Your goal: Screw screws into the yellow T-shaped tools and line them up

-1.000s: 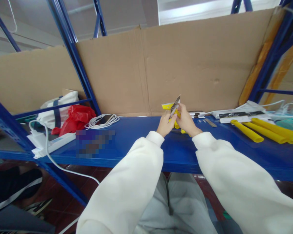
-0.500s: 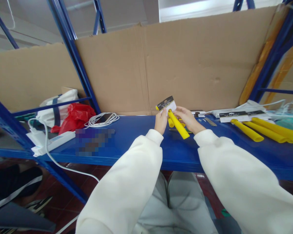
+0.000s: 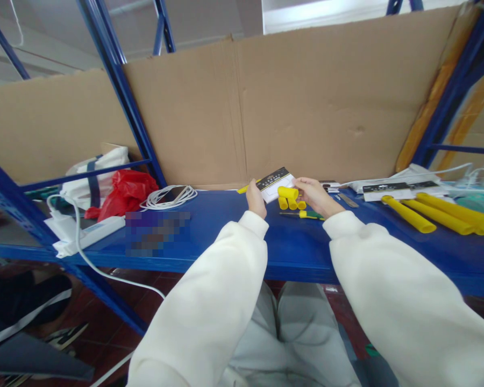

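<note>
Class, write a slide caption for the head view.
Left hand and right hand hold a black-and-white printed card above a blue shelf.

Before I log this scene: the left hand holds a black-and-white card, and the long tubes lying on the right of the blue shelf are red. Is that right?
Not quite: the long tubes are yellow, not red, as the head view shows. The left hand does hold the black-and-white card, and the tubes do lie on the right.
</note>
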Tool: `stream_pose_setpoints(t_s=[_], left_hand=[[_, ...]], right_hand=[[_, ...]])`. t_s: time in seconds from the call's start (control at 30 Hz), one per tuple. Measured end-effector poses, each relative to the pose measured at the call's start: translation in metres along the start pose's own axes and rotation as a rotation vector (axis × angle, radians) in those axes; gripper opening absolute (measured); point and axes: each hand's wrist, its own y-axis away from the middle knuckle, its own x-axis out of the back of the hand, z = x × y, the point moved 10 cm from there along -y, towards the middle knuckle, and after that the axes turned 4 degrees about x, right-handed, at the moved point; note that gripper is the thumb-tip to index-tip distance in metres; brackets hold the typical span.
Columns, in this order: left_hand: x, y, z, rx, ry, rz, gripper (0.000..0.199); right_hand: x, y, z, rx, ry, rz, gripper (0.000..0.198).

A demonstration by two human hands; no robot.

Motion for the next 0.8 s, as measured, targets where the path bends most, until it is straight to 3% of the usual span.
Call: stream_pose_setpoints(t_s=[0.1,0.17,0.3,0.43,0.6,0.8], left_hand=[[0.016,0.002,-0.006,0.125,0.046,0.134,0.027],[0.023,0.005,-0.001,0.12,0.018,0.186,0.019],[0.027,0.011,0.008,0.099,-0.064,0.224,0.02],[0.025,0.018,0.009,0.133,-0.103,0.225,0.029],[0.02,0.025,0.004,0.198,-0.101,0.211,0.031],[0.013,0.028,-0.005,0.242,-0.156,0.143,0.038]], right_hand=[[0.004,-0.002,-0.008,0.024,-0.056,-0.007,0.044],[0.015,-0.006,-0.013,0.045,-0.118,0.048,0.046],[0.063,-0.013,-0.017,0.075,-0.216,0.332,0.037],[0.112,-0.015,-0.013,0.064,-0.207,0.546,0.023],[0.165,-0.006,0.002,0.027,-0.053,0.76,0.021],[0.206,-0.013,0.018,-0.034,0.099,0.817,0.025]])
